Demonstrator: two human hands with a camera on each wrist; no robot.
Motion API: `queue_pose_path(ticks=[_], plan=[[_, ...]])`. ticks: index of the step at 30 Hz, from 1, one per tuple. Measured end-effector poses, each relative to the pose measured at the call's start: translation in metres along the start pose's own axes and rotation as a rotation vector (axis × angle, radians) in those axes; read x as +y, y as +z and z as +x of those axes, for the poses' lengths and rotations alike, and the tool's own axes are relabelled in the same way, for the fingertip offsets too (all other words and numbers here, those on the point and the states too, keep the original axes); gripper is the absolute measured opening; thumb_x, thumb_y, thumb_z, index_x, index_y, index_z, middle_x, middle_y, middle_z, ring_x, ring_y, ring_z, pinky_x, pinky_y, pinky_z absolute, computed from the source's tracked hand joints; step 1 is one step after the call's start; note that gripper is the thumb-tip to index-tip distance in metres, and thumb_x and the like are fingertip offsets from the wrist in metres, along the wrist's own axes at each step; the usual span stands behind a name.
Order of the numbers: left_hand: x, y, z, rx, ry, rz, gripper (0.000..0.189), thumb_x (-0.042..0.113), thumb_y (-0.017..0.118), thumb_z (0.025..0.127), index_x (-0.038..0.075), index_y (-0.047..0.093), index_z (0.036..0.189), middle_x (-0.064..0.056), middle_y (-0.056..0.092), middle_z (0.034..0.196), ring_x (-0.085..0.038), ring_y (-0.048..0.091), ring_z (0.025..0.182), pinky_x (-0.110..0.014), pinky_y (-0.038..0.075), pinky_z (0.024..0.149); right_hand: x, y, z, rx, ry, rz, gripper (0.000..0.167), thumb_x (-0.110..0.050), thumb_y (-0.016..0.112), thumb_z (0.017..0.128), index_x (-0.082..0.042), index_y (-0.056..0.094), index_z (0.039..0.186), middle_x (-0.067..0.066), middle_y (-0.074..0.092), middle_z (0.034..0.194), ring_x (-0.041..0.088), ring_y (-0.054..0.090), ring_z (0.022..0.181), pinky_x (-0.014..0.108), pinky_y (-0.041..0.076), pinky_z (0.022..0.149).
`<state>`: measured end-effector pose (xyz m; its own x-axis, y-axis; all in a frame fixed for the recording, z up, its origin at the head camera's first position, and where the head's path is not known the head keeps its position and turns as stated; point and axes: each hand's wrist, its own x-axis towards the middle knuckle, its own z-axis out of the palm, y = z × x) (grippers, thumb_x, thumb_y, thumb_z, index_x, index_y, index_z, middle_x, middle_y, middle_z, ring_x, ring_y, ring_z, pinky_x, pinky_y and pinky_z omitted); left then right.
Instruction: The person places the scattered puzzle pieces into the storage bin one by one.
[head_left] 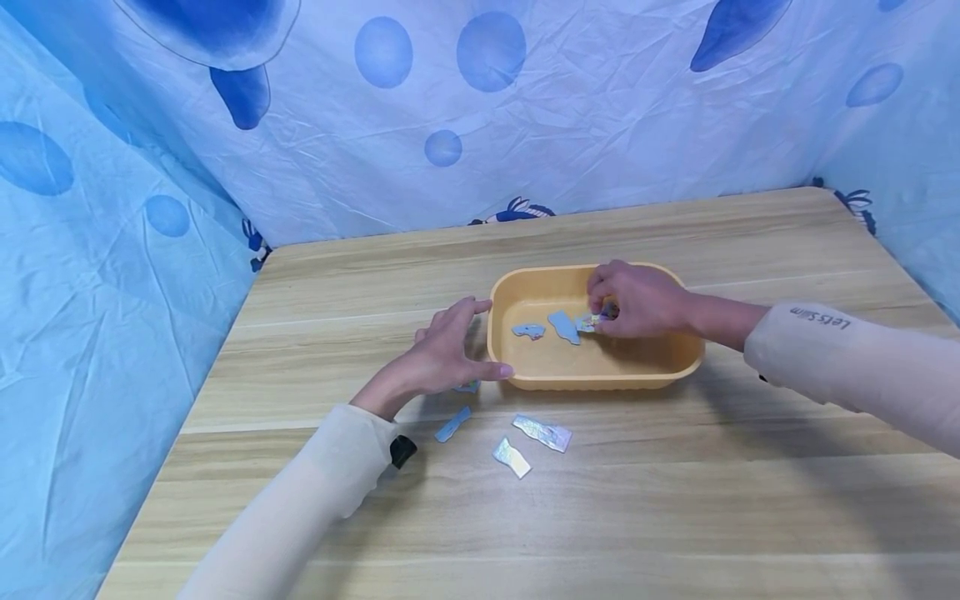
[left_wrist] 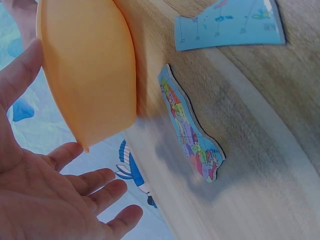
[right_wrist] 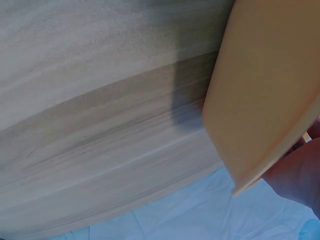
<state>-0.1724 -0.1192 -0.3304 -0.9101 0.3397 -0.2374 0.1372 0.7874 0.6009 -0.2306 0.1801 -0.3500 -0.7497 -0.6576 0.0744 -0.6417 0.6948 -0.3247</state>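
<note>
Map pieces (head_left: 564,327): I see three in the tray (head_left: 555,362), four on the table (head_left: 637,500); roughly midway, I'd judge. Left hand (head_left: 445,350) spread at the tray; right hand (head_left: 641,302) curled, can't tell if pinching.

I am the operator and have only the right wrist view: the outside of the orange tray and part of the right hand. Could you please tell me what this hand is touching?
Observer: In the head view, the right hand is inside the orange tray, with its thumb on a patterned piece.
Operator: Thank you. And where is the left hand?
Observer: The left hand is at the tray's left end, its thumb and index finger at the rim.
Operator: Is something lying near it?
Observer: Yes, the left wrist view shows a multicoloured piece on the table beside the tray.
</note>
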Motion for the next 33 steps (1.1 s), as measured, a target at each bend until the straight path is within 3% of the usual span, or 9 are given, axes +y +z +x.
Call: queue_pose_path(ticks=[1, 6, 8, 18, 24, 33], plan=[[0.0, 0.0, 0.0, 0.0, -0.001, 0.001, 0.095, 0.049, 0.082, 0.071, 0.023, 0.029, 0.146, 0.001, 0.032, 0.151, -0.024, 0.024, 0.137, -0.054, 0.017, 0.106, 0.0, 0.001, 0.0, 0.002, -0.003, -0.007, 0.01, -0.018, 0.075, 0.076, -0.016, 0.066, 0.073, 0.008, 0.062, 0.109, 0.025, 0.053, 0.095, 0.04, 0.048, 0.079], [0.0, 0.001, 0.0, -0.003, -0.005, 0.003, 0.095, 0.048, 0.082, 0.072, 0.023, 0.029, 0.146, 0.001, 0.032, 0.152, -0.024, 0.023, 0.138, -0.054, 0.017, 0.106, 0.003, 0.007, 0.0, 0.002, -0.036, -0.037, 0.009, -0.017, 0.075, 0.075, -0.013, 0.068, 0.073, 0.01, 0.062, 0.108, 0.025, 0.055, 0.094, 0.043, 0.047, 0.085], [0.0, 0.001, 0.0, -0.003, -0.007, 0.003, 0.094, 0.048, 0.082, 0.072, 0.024, 0.029, 0.146, 0.001, 0.032, 0.152, -0.024, 0.023, 0.137, -0.054, 0.017, 0.106, 0.003, 0.009, 0.0, -0.001, -0.045, -0.04, 0.009, -0.017, 0.076, 0.074, -0.012, 0.069, 0.074, 0.009, 0.062, 0.106, 0.024, 0.055, 0.094, 0.039, 0.047, 0.078], [0.001, 0.001, 0.0, -0.001, -0.009, 0.009, 0.096, 0.048, 0.082, 0.072, 0.024, 0.028, 0.147, 0.0, 0.031, 0.152, -0.024, 0.023, 0.138, -0.054, 0.017, 0.107, 0.004, 0.014, 0.002, -0.023, -0.029, -0.023, 0.011, -0.019, 0.077, 0.076, -0.013, 0.069, 0.073, 0.007, 0.061, 0.104, 0.025, 0.054, 0.097, 0.041, 0.046, 0.084], [0.001, 0.0, 0.001, -0.002, -0.011, 0.008, 0.096, 0.048, 0.082, 0.072, 0.023, 0.028, 0.147, -0.001, 0.03, 0.153, -0.024, 0.022, 0.139, -0.054, 0.016, 0.107, 0.001, 0.014, 0.002, -0.024, -0.008, -0.018, 0.012, -0.02, 0.078, 0.079, -0.013, 0.069, 0.075, 0.006, 0.06, 0.101, 0.023, 0.053, 0.093, 0.039, 0.046, 0.081], [0.0, 0.0, 0.001, 0.001, -0.012, 0.004, 0.095, 0.048, 0.082, 0.072, 0.024, 0.029, 0.146, 0.0, 0.033, 0.151, -0.024, 0.024, 0.137, -0.053, 0.017, 0.106, 0.001, 0.008, 0.0, 0.027, -0.01, 0.099, 0.007, -0.012, 0.073, 0.081, -0.007, 0.07, 0.084, 0.007, 0.063, 0.098, 0.025, 0.055, 0.092, 0.039, 0.046, 0.08]])
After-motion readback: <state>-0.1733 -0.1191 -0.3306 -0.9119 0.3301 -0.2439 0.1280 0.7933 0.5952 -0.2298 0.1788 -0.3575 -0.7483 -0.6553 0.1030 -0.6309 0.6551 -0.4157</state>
